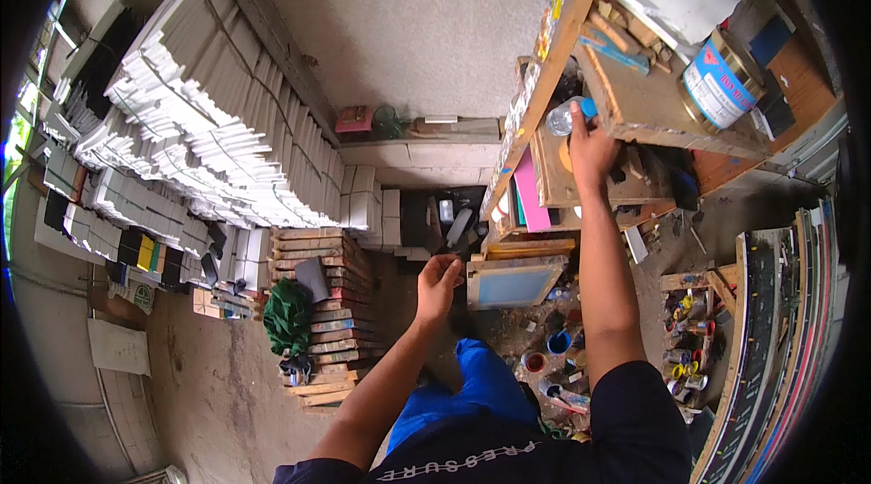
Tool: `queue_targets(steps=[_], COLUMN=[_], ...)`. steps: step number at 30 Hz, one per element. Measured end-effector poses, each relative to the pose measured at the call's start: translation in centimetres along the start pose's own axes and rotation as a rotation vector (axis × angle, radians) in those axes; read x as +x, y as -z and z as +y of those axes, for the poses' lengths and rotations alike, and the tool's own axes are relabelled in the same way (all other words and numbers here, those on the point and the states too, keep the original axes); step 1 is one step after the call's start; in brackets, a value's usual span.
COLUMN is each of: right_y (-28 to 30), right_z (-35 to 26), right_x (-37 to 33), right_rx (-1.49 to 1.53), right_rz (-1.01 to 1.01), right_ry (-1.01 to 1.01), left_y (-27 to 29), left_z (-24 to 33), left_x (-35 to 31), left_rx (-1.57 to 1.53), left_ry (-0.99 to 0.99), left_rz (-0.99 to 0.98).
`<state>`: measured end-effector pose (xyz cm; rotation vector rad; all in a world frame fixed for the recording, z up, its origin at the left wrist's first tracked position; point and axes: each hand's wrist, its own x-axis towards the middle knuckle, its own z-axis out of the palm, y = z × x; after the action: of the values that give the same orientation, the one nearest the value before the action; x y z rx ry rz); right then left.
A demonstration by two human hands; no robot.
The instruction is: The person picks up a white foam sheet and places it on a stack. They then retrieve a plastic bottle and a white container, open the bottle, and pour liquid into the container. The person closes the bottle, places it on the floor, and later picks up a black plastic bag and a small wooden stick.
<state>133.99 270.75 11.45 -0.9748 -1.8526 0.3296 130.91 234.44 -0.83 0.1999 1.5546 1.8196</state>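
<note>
My right hand (593,156) reaches up to a wooden shelf unit on the right. Its fingers are closed on a small clear plastic bottle (562,119) with a blue cap. The bottle is beside the edge of the upper shelf board (626,107) and above a lower board. My left hand (439,286) hangs in the air left of a wood-framed screen (515,286) with blue mesh. Its fingers are loosely bent, with a small gap to the thumb, and nothing shows in them.
A large blue-labelled can (723,80) and wood scraps (626,35) sit on the upper shelf. Tall white bundled stacks (218,112) line the left wall. Stacked wooden frames (331,303) carry a green cloth (288,318). Open paint pots (558,342) stand on the floor by my legs.
</note>
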Motion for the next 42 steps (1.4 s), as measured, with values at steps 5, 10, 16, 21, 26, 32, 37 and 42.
queue_targets(steps=[5, 10, 16, 21, 26, 32, 37, 42], right_y=[6.4, 7.7, 5.4, -2.9, -18.5, -38.9, -49.6, -56.5], right_z=[-7.1, -12.0, -15.3, -11.7, -1.3, 15.3, 25.0, 29.2], right_x=[-7.4, -19.8, -33.5, -39.6, -45.1, -51.5, -52.6, -53.4], right_rx=[0.192, 0.353, 0.512, 0.646, 0.404, 0.045, -0.238, -0.254], right_rz=[0.087, -0.282, -0.768, -1.003, -0.917, -0.939, -1.067, -0.957], right_ry=[0.133, 0.052, -0.101, -0.120, -0.222, -0.533, -0.501, -0.644], left_y=[0.8, 3.6, 8.6, 14.5, 18.3, 19.8, 21.4, 23.0], left_z=[2.1, 4.2, 0.3, -7.1, -14.4, -23.3, -29.1, -34.3], left_x=[-2.9, -7.5, -7.0, -2.7, 5.7, 15.0, 19.1, 21.3], left_rx=[0.122, 0.789, 0.941, 0.686, 0.659, 0.598, 0.564, 0.600], left_ry=[-0.183, -0.620, -0.524, -0.295, -0.169, -0.134, -0.121, -0.071], left_rz=[-0.004, 0.125, 0.199, 0.351, 0.383, 0.400, 0.419, 0.401])
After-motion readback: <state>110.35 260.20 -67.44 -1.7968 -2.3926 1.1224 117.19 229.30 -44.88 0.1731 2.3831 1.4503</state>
